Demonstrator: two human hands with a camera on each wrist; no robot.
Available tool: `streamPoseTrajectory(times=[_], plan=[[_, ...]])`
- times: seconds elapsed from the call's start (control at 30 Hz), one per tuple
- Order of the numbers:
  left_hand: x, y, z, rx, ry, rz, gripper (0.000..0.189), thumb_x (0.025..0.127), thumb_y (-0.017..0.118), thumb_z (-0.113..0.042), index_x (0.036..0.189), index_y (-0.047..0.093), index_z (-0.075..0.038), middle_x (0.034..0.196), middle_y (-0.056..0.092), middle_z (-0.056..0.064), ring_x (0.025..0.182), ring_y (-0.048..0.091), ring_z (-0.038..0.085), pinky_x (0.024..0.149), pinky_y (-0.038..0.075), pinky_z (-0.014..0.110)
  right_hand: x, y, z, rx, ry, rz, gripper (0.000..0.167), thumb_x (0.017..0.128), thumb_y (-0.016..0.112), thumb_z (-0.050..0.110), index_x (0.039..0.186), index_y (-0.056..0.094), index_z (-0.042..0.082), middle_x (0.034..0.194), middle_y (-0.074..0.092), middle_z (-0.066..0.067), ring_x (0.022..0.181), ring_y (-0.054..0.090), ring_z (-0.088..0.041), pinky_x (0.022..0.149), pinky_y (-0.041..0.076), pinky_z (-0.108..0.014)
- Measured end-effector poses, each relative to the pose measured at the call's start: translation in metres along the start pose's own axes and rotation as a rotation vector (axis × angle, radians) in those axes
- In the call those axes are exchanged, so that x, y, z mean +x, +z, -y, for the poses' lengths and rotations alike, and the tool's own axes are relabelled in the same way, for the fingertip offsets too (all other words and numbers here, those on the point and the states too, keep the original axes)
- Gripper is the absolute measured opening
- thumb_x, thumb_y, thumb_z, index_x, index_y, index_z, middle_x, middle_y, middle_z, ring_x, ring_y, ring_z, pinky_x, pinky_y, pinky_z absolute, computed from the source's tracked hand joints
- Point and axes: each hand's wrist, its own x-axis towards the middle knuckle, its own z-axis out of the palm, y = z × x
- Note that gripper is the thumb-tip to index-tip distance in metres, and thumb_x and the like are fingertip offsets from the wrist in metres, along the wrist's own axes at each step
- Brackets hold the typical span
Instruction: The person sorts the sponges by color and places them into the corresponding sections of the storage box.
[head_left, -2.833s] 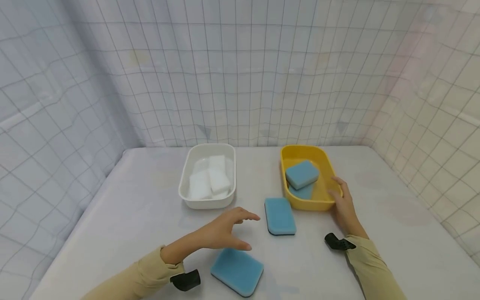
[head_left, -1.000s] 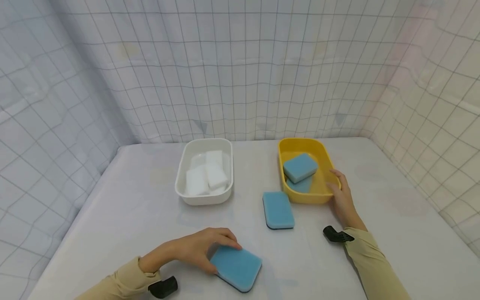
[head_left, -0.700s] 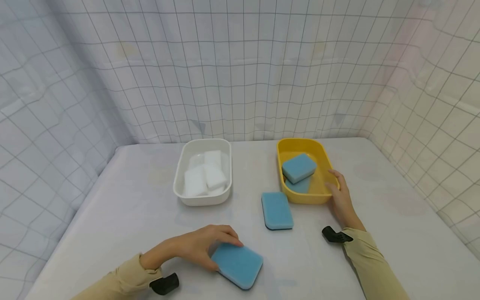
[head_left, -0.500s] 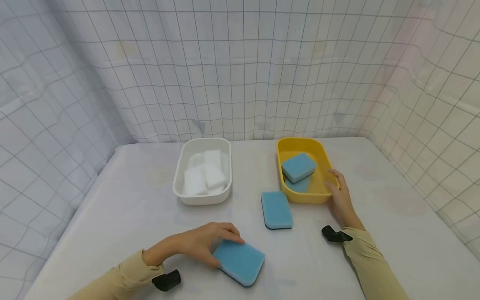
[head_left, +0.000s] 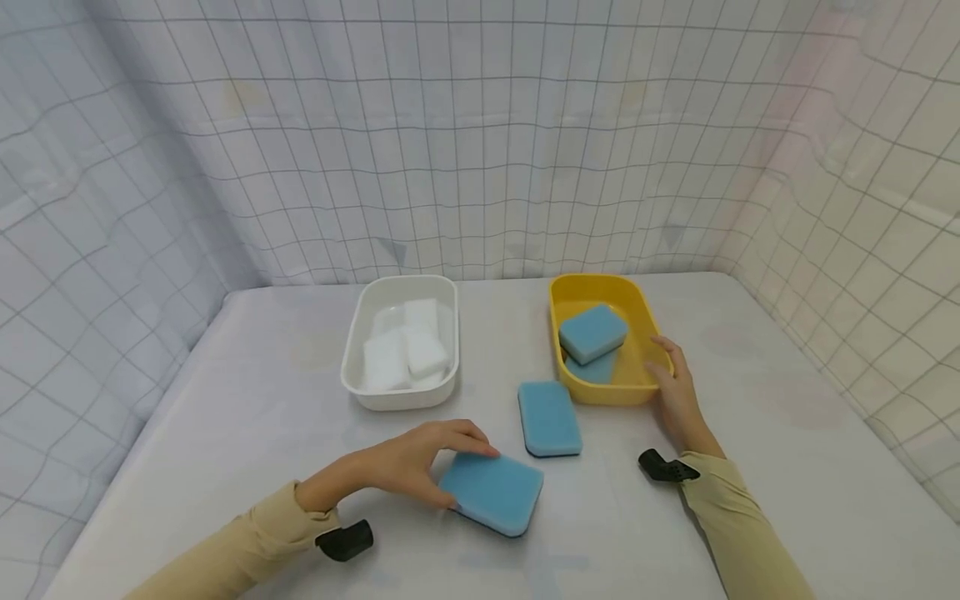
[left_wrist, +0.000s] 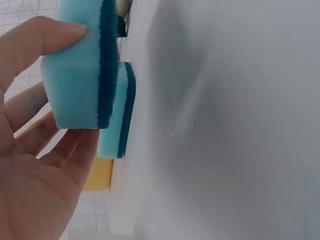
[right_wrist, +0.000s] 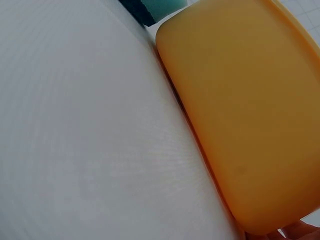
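Note:
Between thumb and fingers my left hand (head_left: 420,460) pinches a blue scrub sponge (head_left: 493,493) by its left end. In the left wrist view this sponge (left_wrist: 75,90) shows a dark scouring layer and hangs just above the white surface. My right hand (head_left: 677,396) grips the near right corner of a yellow bin (head_left: 615,395), thumb inside the rim. Inside that bin one blue sponge (head_left: 594,333) lies tilted on top of another (head_left: 596,368). On the table, against the bin's near left side, lies a further blue sponge (head_left: 550,418). The right wrist view shows mostly the bin's outer wall (right_wrist: 240,110).
A white bin (head_left: 400,402) with several white sponge-like blocks (head_left: 423,354) stands back left of the yellow bin. White cloth with a grid pattern (head_left: 480,142) encloses the white-covered table (head_left: 262,400) at the back and sides.
My left hand came down from above the near sponge, took hold of its left end, and has lifted it slightly forward and right. The right hand keeps its grip on the yellow bin.

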Motion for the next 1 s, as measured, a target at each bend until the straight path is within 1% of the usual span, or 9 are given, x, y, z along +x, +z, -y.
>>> streamPoseTrajectory(times=[0.1, 0.23, 0.53, 0.77, 1.0], plan=[[0.005, -0.002, -0.003, -0.009, -0.009, -0.027, 0.062, 0.075, 0.075, -0.02, 0.133, 0.053, -0.023, 0.127, 0.053, -0.004, 0.116, 0.049, 0.009, 0.101, 0.044, 0.027, 0.0, 0.0, 0.001, -0.008, 0.008, 0.011, 0.048, 0.098, 0.039, 0.01, 0.144, 0.026, 0.009, 0.157, 0.011, -0.004, 0.137, 0.02, -0.014, 0.088, 0.033, -0.003], [0.013, -0.005, -0.007, -0.013, -0.026, -0.063, 0.06, 0.075, 0.074, -0.025, 0.132, 0.054, -0.024, 0.126, 0.055, -0.005, 0.116, 0.049, 0.009, 0.1, 0.044, 0.028, 0.0, 0.0, 0.001, -0.018, 0.016, 0.02, 0.048, 0.098, 0.038, 0.011, 0.144, 0.025, 0.011, 0.158, 0.009, -0.002, 0.14, 0.016, -0.016, 0.089, 0.032, -0.003], [0.026, -0.006, -0.011, 0.0, -0.029, -0.122, 0.06, 0.074, 0.075, -0.024, 0.13, 0.056, -0.023, 0.124, 0.055, -0.006, 0.115, 0.05, 0.009, 0.1, 0.045, 0.027, 0.0, 0.0, 0.001, 0.013, 0.014, 0.017, 0.048, 0.098, 0.038, 0.009, 0.144, 0.026, 0.01, 0.158, 0.01, -0.003, 0.136, 0.02, -0.015, 0.088, 0.033, -0.005], [0.036, -0.008, -0.014, -0.004, -0.06, -0.157, 0.057, 0.073, 0.074, -0.022, 0.128, 0.057, -0.02, 0.124, 0.055, -0.003, 0.114, 0.051, 0.011, 0.1, 0.045, 0.029, 0.001, 0.0, -0.001, 0.012, 0.008, 0.006, 0.046, 0.097, 0.039, 0.009, 0.142, 0.029, 0.012, 0.157, 0.012, -0.005, 0.135, 0.021, -0.014, 0.088, 0.033, -0.005], [0.048, -0.013, -0.015, 0.047, -0.07, -0.191, 0.055, 0.074, 0.074, -0.022, 0.127, 0.059, -0.016, 0.122, 0.057, 0.002, 0.112, 0.053, 0.015, 0.099, 0.047, 0.03, 0.001, 0.0, -0.001, -0.009, 0.002, 0.004, 0.047, 0.097, 0.039, 0.009, 0.143, 0.027, 0.01, 0.156, 0.013, -0.004, 0.136, 0.019, -0.014, 0.088, 0.031, -0.004]])
